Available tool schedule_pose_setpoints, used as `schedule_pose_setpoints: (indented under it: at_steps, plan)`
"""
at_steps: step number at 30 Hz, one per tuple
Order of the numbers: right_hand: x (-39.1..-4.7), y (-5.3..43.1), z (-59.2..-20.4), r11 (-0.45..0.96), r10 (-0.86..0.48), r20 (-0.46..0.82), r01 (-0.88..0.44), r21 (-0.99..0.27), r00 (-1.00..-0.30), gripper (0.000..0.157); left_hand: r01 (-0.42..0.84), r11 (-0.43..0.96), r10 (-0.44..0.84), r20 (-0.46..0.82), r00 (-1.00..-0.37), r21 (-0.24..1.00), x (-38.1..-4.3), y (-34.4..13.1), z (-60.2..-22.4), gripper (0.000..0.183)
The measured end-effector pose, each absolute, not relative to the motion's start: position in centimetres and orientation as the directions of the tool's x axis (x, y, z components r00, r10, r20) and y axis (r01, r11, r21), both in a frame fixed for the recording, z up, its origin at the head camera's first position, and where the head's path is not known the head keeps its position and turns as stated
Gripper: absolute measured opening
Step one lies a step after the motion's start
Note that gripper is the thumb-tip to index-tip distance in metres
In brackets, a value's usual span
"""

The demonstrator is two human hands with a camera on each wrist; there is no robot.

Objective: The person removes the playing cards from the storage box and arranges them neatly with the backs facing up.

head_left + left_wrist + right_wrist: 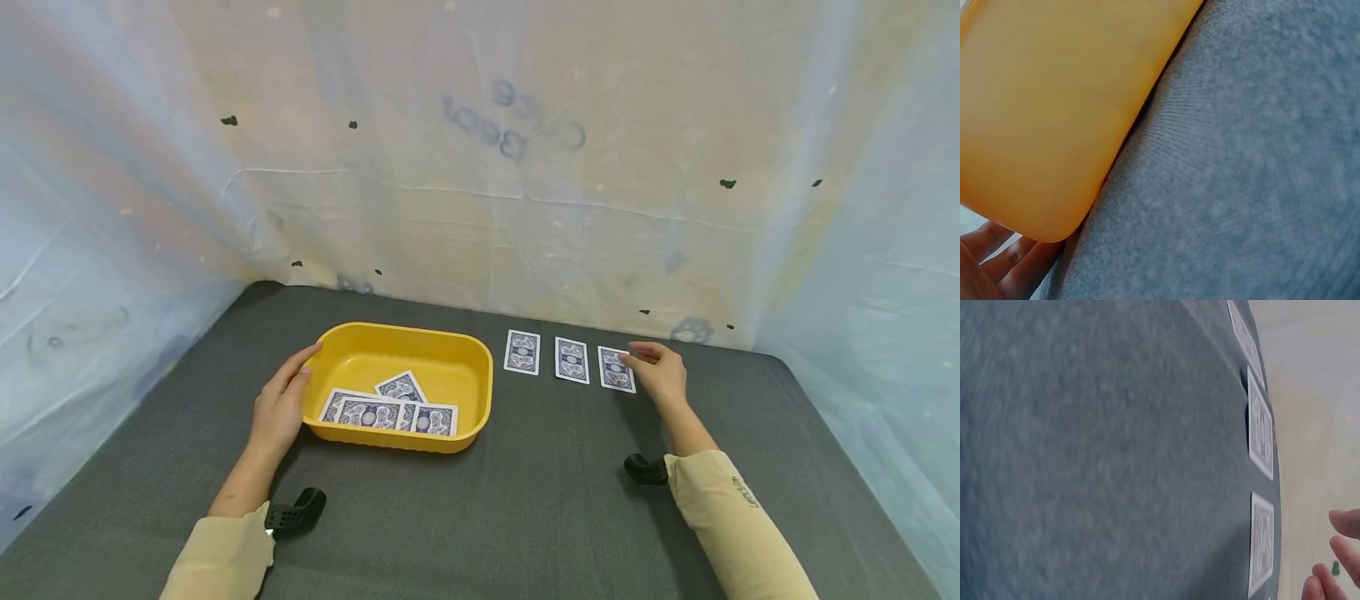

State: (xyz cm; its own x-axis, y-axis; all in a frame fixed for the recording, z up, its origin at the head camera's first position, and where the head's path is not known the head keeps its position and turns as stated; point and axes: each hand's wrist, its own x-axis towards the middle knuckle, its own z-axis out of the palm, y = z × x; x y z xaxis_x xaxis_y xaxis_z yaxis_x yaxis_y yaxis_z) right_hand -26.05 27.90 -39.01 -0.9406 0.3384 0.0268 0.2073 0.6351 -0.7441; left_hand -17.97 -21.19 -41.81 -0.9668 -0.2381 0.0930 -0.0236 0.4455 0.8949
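My left hand (276, 410) lies along the left side of a yellow plastic tray (405, 334), its fingers and thumb touching the rim. Seen from the left wrist, those fingers (1025, 265) rest at the tray's outer corner. Several playing cards (370, 413) with blue patterned backs lie overlapped inside, along the near wall. Over the rightmost playing card (617, 372) of a row on the table is my right hand (660, 375), fingertips at its right edge. Spread, loosely bent fingers show nothing between them in the right wrist view.
Two more face-down cards, the left card (522, 352) and the middle card (572, 360), lie in the row right of the tray. Dark grey cloth covers the table (480, 525). Pale plastic sheeting (525, 242) rises behind the table and at both sides.
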Motion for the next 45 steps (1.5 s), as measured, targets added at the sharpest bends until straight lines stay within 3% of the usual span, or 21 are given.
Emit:
schedule_pose_setpoints:
  at_steps: [24,45]
  plan:
    - [-24.9,22.9,-37.9,0.641,0.062,0.098,-0.035,-0.767,-0.993,0.039,-0.043,0.442,-0.246,0.075,-0.967,0.896,-17.9,-21.1,-41.7,0.046]
    - [-24.5,17.4,-37.3,0.583,-0.053,0.168,-0.167,-0.795,-0.984,0.035,-0.050,0.432,-0.265,0.074,-0.961,0.900,-18.1,-21.0,-41.7,0.045]
